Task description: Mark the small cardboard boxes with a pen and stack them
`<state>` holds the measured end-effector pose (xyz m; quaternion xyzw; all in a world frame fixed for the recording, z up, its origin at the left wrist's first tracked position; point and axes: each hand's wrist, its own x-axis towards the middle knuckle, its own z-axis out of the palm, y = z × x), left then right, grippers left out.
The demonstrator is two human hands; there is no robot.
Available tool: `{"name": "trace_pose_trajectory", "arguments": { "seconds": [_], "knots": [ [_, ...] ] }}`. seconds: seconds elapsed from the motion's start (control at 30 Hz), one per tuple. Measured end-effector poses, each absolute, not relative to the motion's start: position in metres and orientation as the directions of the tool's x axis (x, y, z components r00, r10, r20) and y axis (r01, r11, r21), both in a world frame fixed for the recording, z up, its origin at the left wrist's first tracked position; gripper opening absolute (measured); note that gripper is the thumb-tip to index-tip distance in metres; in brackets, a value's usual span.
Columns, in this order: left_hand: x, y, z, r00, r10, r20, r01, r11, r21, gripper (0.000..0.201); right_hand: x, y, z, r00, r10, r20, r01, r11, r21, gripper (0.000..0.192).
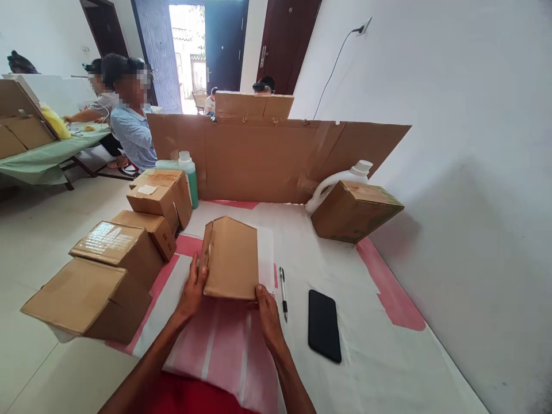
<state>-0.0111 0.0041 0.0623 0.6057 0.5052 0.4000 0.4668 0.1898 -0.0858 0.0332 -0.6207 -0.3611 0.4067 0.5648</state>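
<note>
Between my two hands is a small brown cardboard box, in the middle of the cloth-covered table. My left hand grips its left side near the lower corner. The lower right corner is held by my right hand, with the thumb on the edge. The fingers underneath are hidden, and I cannot tell whether the box rests on the table. A pen lies just right of my right hand. Farther right lies a black smartphone, flat on the cloth.
Several cardboard boxes line the left edge, with a green bottle behind them. At the back right, a box leans against a white jug. A cardboard screen bounds the far side. Other people sit beyond it and to the left.
</note>
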Motion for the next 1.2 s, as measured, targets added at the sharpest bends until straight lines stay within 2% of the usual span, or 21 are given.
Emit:
{"name": "trace_pose_trajectory", "arguments": {
  "seconds": [0.2,0.33,0.43,0.57,0.67,0.77,0.87,0.93,1.03,1.13,1.2],
  "knots": [
    [-0.018,0.021,0.058,0.209,0.978,0.025,0.248,-0.078,0.966,0.088,0.177,-0.077,0.035,0.286,0.954,-0.087,-0.035,-0.080,-0.996,0.058],
    [-0.024,0.012,0.063,0.241,0.970,0.030,0.254,-0.093,0.963,0.083,0.177,-0.071,0.030,0.287,0.953,-0.095,-0.067,-0.079,-0.995,0.053],
    [-0.027,-0.006,0.078,0.334,0.936,0.114,0.323,-0.227,0.919,0.074,0.192,-0.073,0.025,0.318,0.941,-0.116,-0.112,-0.084,-0.990,0.049],
    [-0.021,-0.033,0.100,0.543,0.799,0.257,0.412,-0.521,0.748,0.067,0.221,-0.083,0.024,0.364,0.915,-0.175,-0.190,-0.112,-0.976,0.052],
    [-0.013,-0.040,0.108,0.588,0.716,0.377,0.476,-0.683,0.555,0.068,0.228,-0.093,0.025,0.385,0.896,-0.221,-0.234,-0.137,-0.962,0.050],
    [-0.010,-0.029,0.112,0.526,0.681,0.509,0.587,-0.724,0.363,0.057,0.221,-0.100,0.025,0.368,0.896,-0.251,-0.274,-0.153,-0.949,0.053],
    [-0.010,-0.004,0.118,0.476,0.675,0.564,0.663,-0.696,0.275,0.047,0.212,-0.100,0.025,0.321,0.906,-0.275,-0.309,-0.174,-0.935,0.053],
    [-0.007,0.018,0.124,0.471,0.678,0.565,0.630,-0.706,0.323,0.050,0.209,-0.098,0.026,0.307,0.910,-0.280,-0.314,-0.181,-0.932,0.053],
    [0.003,0.051,0.132,0.498,0.694,0.520,0.472,-0.720,0.510,0.053,0.208,-0.098,0.037,0.304,0.921,-0.244,-0.270,-0.163,-0.949,0.057],
    [0.012,0.072,0.138,0.463,0.782,0.417,0.372,-0.599,0.709,0.054,0.207,-0.101,0.062,0.289,0.946,-0.149,-0.155,-0.108,-0.982,0.052],
    [0.016,0.075,0.140,0.426,0.837,0.342,0.346,-0.500,0.794,0.057,0.204,-0.104,0.083,0.314,0.947,-0.071,-0.064,-0.053,-0.997,0.044]
  ]
}}
